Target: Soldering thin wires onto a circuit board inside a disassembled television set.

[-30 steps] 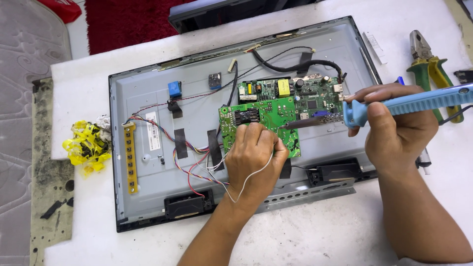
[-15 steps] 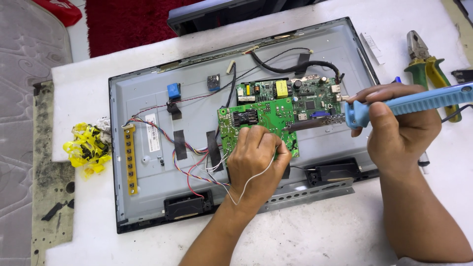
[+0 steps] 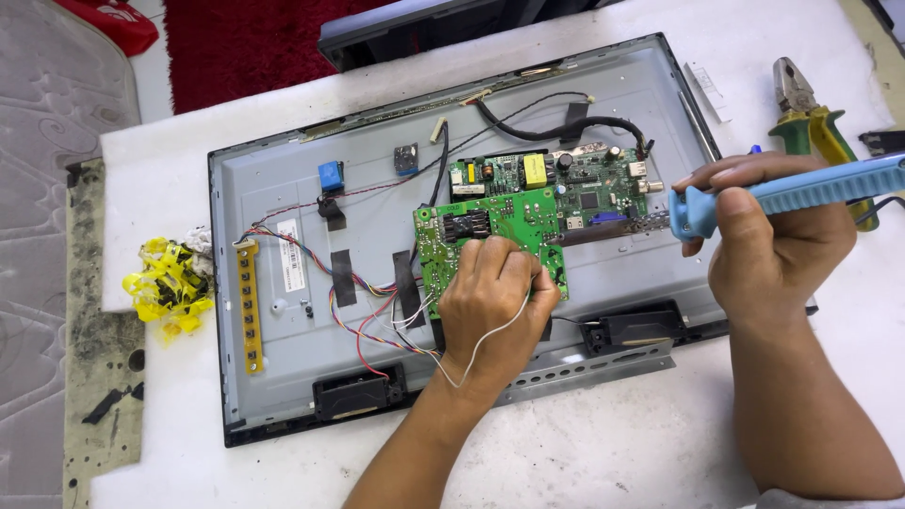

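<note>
Left hand: fingers curled, pinching a thin white wire over the green circuit board at centre of the opened television back panel. Right hand, three o'clock: fingers wrapped around blue soldering iron. Pliers, two o'clock, on white worktop.

Two circuit boards — two speakers — one pliers

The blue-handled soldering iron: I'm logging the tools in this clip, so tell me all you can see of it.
The blue-handled soldering iron has a light blue plastic grip, ribbed along its length, with a flared collar at the front and a perforated metal shaft beyond it. It lies nearly level, its tip pointing left over the green circuit board; whether the tip touches the board cannot be told. The right hand wraps the grip, fingers over the top. Its rear end leaves the frame.
</note>
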